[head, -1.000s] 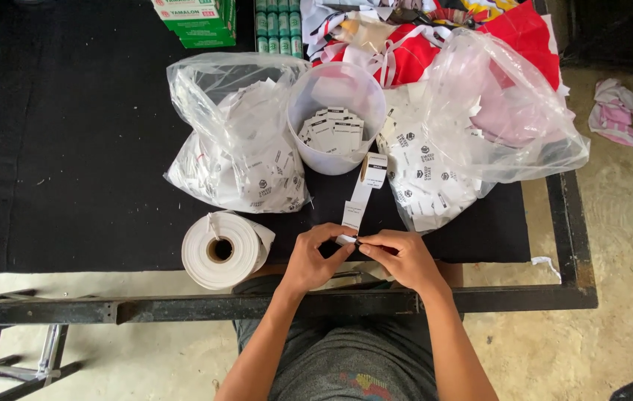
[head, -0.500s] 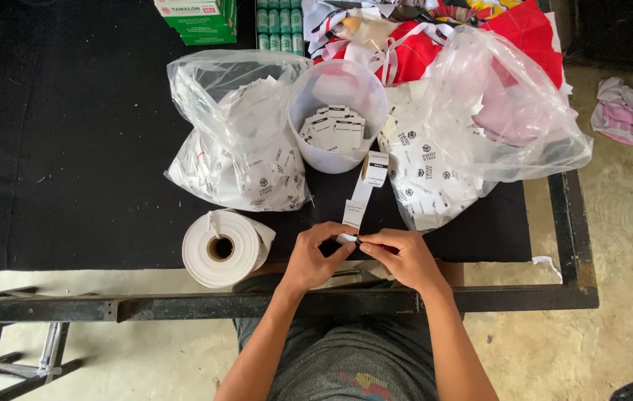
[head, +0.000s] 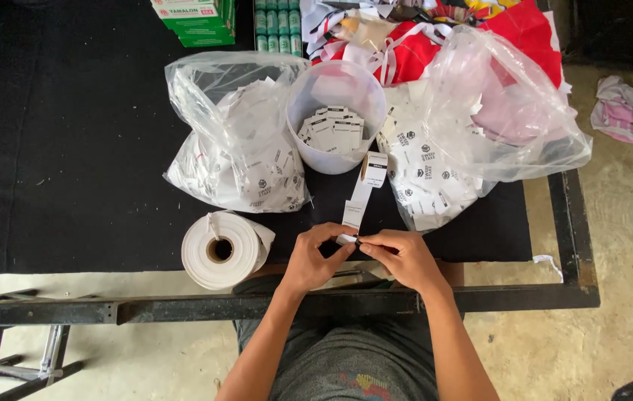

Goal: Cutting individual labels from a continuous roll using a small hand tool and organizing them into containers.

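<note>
Label strip [head: 356,209] runs from the small roll [head: 373,168] down to both hands at the table's near edge. Left hand [head: 315,258] and right hand [head: 398,256] pinch its end, fingertips touching. No shift from a second ago, so still on the same label. Tub [head: 336,111] of cut labels sits behind.

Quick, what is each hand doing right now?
Left hand: closed, pinching the end of the label strip.
Right hand: closed, pinching the same strip end.
</note>
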